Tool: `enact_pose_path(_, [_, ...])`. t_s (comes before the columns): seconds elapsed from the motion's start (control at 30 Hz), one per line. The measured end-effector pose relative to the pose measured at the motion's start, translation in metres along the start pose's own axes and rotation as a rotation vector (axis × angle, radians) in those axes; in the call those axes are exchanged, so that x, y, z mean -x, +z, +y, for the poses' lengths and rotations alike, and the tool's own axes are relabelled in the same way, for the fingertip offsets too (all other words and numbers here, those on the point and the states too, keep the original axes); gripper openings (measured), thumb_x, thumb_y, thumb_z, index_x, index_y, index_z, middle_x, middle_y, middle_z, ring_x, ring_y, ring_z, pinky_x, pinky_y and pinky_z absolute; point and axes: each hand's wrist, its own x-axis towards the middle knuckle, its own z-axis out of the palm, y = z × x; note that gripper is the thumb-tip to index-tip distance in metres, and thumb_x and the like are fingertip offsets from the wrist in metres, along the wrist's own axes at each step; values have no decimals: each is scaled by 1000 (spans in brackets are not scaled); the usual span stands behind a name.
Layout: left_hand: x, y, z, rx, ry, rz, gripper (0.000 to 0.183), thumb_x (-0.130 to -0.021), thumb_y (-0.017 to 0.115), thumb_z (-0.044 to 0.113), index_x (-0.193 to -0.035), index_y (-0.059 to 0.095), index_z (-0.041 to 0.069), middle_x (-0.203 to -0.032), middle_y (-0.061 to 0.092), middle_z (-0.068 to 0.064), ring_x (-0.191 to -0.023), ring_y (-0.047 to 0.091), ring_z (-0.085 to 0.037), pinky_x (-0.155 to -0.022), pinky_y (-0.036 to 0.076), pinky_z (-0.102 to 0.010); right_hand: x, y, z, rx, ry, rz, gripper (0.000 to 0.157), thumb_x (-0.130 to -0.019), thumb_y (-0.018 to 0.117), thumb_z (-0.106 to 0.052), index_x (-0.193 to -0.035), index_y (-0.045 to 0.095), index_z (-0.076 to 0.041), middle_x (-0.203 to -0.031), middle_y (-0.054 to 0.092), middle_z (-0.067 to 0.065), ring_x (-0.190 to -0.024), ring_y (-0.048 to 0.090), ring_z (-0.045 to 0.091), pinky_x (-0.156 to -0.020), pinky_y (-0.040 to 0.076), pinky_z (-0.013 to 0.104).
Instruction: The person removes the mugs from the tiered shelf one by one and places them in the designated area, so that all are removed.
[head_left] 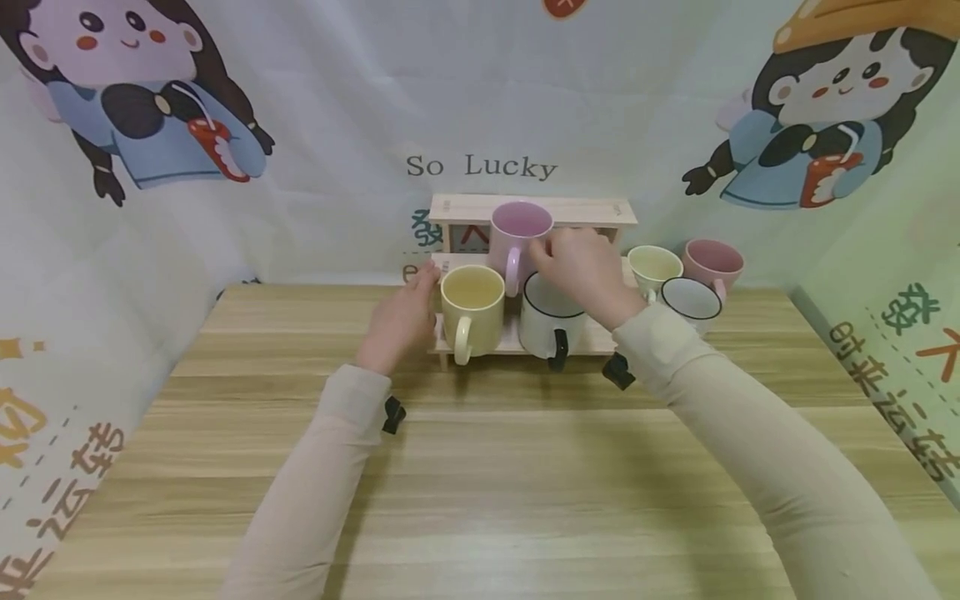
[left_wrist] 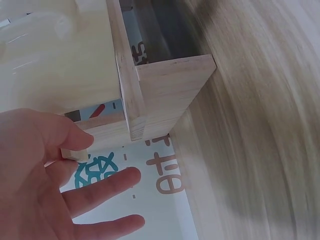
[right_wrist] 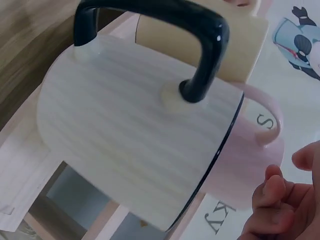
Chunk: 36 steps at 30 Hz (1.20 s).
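Observation:
A pale wooden rack (head_left: 528,210) with stepped tiers stands against the back cloth. On its front tier sit a yellow mug (head_left: 483,321) and a black-rimmed white mug (head_left: 540,333) with a black handle. Behind them, one tier higher, stands a light purple-pink mug (head_left: 501,242), upright. My left hand (head_left: 401,321) pinches the left end of a rack board between thumb and index finger; its other fingers (left_wrist: 107,190) stretch out. Beside the pink mug's rim is my right hand (head_left: 588,262), fingers loosely bent. A gap shows between thumb and fingertips (right_wrist: 272,192) in the right wrist view.
Right of the rack, partly behind my right forearm, stand a pale yellow-green mug (head_left: 654,262), a dark pink mug (head_left: 716,262) and another black-rimmed white mug (head_left: 693,308). The wooden table (head_left: 480,500) extends toward me. Printed cloth (head_left: 337,125) encloses the back and sides.

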Motion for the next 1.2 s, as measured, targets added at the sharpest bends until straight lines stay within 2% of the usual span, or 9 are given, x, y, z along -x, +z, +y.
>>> enact_pose_path(0.07, [0, -1, 0, 4, -7, 5, 70, -89, 50, 5, -152, 22, 12, -161, 13, -1, -94, 60, -30, -57, 48, -30, -2, 0, -5, 18, 8, -19, 50, -97, 38, -41, -56, 44, -12, -53, 42, 1, -55, 47, 21, -45, 32, 29])
enact_pose_path(0.23, [-1, -1, -1, -2, -16, -5, 70, -89, 51, 5, -152, 22, 12, -161, 13, -1, -99, 59, -29, -58, 49, -30, -6, 8, -16, 92, 27, -98, 58, -96, 34, -52, -55, 46, -13, -56, 46, 3, -58, 51, 22, -44, 37, 30])
enact_pose_path(0.5, [-1, 0, 2, -18, -50, -6, 73, -86, 52, 2, -152, 23, 14, -161, 14, 0, -91, 60, -28, -53, 47, -29, -12, 21, -26, 40, 45, -114, 63, -95, 33, -57, -63, 71, -18, -64, 64, 0, -66, 59, 22, -53, 45, 34])
enact_pose_path(0.7, [-1, 0, 3, -19, -63, -4, 75, -85, 52, 2, -152, 22, 15, -161, 14, 0, -82, 58, -27, -52, 47, -30, -12, 25, -28, 52, 41, -50, 54, -94, 41, -49, -58, 62, -15, -62, 63, 3, -62, 60, 24, -50, 46, 34])
enact_pose_path(0.93, [-1, 1, 2, -31, -69, -15, 73, -86, 52, 3, -152, 22, 16, -161, 12, 2, -76, 58, -26, -51, 47, -28, -8, 30, -25, -105, 41, 5, 41, -92, 47, -31, -58, 58, -13, -60, 65, 1, -57, 58, 21, -47, 44, 30])
enact_pose_path(1.07, [0, 0, 3, -45, -66, -11, 72, -87, 52, 4, -152, 23, 15, -161, 13, 1, -78, 59, -25, -51, 46, -28, -6, 36, -25, -183, 57, 49, 40, -93, 46, -26, -56, 49, -11, -55, 56, 3, -53, 54, 20, -46, 41, 28])
enact_pose_path(1.2, [1, -1, 5, -43, -67, -11, 72, -87, 52, 3, -152, 22, 16, -161, 12, 2, -73, 58, -25, -50, 46, -27, -6, 40, -26, -210, 67, 105, 38, -93, 46, -22, -57, 43, -11, -55, 49, 4, -53, 51, 21, -46, 39, 29])
